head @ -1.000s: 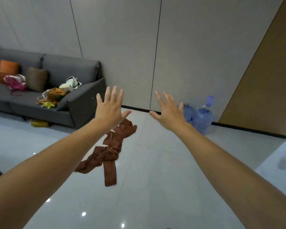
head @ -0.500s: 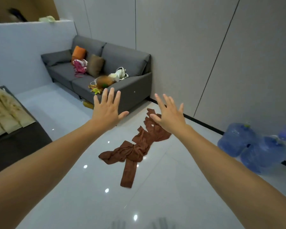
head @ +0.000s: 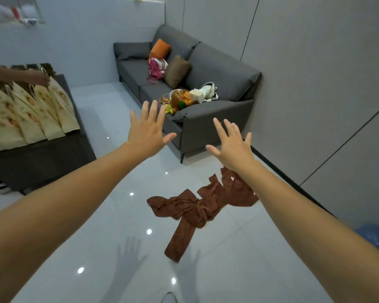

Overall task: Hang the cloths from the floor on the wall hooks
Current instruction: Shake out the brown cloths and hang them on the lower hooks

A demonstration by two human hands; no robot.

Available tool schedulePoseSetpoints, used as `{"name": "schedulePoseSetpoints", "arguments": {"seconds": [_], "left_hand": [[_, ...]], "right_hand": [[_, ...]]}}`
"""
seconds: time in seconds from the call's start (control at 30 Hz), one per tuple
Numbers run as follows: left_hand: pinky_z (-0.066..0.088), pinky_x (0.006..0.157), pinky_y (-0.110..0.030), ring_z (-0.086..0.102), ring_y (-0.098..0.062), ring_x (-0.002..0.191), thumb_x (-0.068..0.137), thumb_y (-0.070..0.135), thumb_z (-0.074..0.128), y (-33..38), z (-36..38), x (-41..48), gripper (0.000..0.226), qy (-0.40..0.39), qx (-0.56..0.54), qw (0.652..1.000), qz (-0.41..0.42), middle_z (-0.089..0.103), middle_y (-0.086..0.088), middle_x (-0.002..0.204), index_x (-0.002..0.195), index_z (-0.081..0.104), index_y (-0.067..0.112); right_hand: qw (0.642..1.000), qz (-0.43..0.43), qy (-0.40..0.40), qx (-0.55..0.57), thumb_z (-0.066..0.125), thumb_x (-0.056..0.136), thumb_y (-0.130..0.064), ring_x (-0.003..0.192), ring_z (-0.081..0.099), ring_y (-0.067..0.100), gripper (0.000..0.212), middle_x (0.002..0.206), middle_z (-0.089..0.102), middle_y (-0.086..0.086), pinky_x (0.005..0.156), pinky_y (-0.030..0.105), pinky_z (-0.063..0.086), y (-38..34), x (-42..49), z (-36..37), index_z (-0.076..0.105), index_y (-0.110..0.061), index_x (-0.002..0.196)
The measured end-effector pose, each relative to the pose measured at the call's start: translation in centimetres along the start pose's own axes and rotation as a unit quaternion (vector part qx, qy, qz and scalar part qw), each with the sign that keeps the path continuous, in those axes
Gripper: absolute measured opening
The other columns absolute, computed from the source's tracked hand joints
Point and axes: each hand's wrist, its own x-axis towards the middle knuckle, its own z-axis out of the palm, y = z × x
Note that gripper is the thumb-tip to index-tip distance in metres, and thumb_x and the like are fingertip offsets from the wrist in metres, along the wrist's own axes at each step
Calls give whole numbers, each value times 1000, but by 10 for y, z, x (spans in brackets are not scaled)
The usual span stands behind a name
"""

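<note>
**Two empty hands over brown cloths on the floor**

- Left hand (head: 148, 134): stretched out at arm's length, back of the hand up, fingers straight and fanned, grasping nothing.
- Right hand (head: 232, 147): level with the left and apart from it, also flat and spread with the thumb out, grasping nothing.
- Cloths (head: 197, 206): brown, crumpled and tangled in one heap on the pale glossy floor (head: 109, 226). They lie below the right hand and wrist. One long strip trails back toward the person, under the gap between the forearms. Neither hand touches them.
- Sofa (head: 217, 68): grey, beyond both hands, set against the panelled wall (head: 315, 62).
- On the sofa: an orange cushion (head: 160, 49), a brown cushion (head: 177, 71), a pink bag (head: 157, 67), and a loose pile of white and yellow-orange items just past the left fingertips.
- Paper bags (head: 31, 110): cream, printed, in a row on a dark low table (head: 42, 158), well to the left of the left hand. Another person's hand (head: 39, 78) is at their tops.
- Blue bottle (head: 376, 237): partly seen behind the right forearm.
</note>
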Motion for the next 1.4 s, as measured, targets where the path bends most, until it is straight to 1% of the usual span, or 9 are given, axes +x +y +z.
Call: {"name": "schedulePoseSetpoints", "arguments": {"seconds": [0.17,0.4,0.63,0.83,1.0,1.13,1.23,1.4], "left_hand": [[19,113,-59,5,-35,147,92,68,26,-19,17,50,84,-13,10,1000,-26,7,-13,160,154,7,13],[15,114,-59,1,-35,148,91,69,24,-25,51,90,85,-44,26,997,-61,3,-13,161,154,5,15],[15,114,-58,1,-34,148,92,69,26,1,86,121,84,-75,37,990,-118,3,-12,161,154,5,15],[11,115,-57,0,-34,148,92,68,28,31,133,139,84,-100,23,981,-166,2,-12,161,154,5,15],[14,115,-58,3,-35,148,92,68,27,45,204,147,84,-120,15,978,-173,4,-13,161,154,6,15],[17,115,-58,5,-35,147,93,67,27,46,280,153,83,-109,22,980,-162,6,-14,161,154,6,14],[17,115,-57,5,-35,147,93,67,26,48,350,153,83,-99,25,983,-151,4,-13,161,154,5,14],[14,116,-57,3,-35,148,93,68,25,57,487,144,83,-81,8,988,-131,4,-12,161,154,5,16]], "right_hand": [[1000,-16,-7,-2,38,96,-61,150,-1,25,79,164,0,2,113,64,6,3,65,7,-11,-36,153],[999,-41,-34,6,38,96,-61,150,-2,25,79,164,-1,3,114,64,6,21,128,30,-11,-36,153],[993,-95,-71,13,37,96,-61,150,-3,25,79,164,-2,2,114,64,6,58,188,71,-11,-35,153],[985,-146,-93,5,36,96,-62,150,-2,25,80,164,-1,2,114,65,7,84,227,133,-12,-34,153],[981,-161,-108,-4,36,96,-61,150,-2,25,80,164,0,2,114,65,7,93,244,204,-11,-34,153],[982,-164,-98,-11,35,96,-62,150,1,25,79,163,2,3,114,66,9,92,251,281,-10,-33,153],[984,-152,-93,-2,37,96,-60,150,2,25,78,163,4,3,113,66,10,88,250,352,-8,-32,154],[989,-124,-78,5,38,95,-60,150,3,26,79,163,4,4,114,64,11,87,250,485,-6,-32,154]]}}
